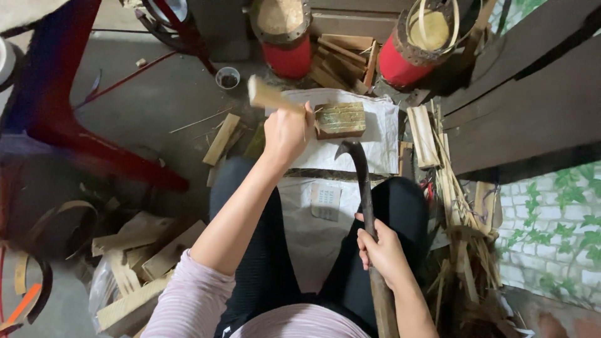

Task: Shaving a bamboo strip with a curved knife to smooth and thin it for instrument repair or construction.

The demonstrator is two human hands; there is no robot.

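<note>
Gripping a pale flat bamboo strip (268, 95) upright, her left hand (287, 133) steadied it beside the green bamboo block (340, 119); her right hand (383, 251) clenched a dark hooked knife (363, 181), ready for splitting.

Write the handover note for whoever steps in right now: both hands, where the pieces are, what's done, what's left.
Left hand: closed around a bamboo slat, raised above the wooden block.
Right hand: gripping the hooked knife by its handle, blade tip near the block.
The block sits on a white sack.
Done: split strips piled at the right.
Left: the held slat is uncut; more slats lie at the left.
</note>
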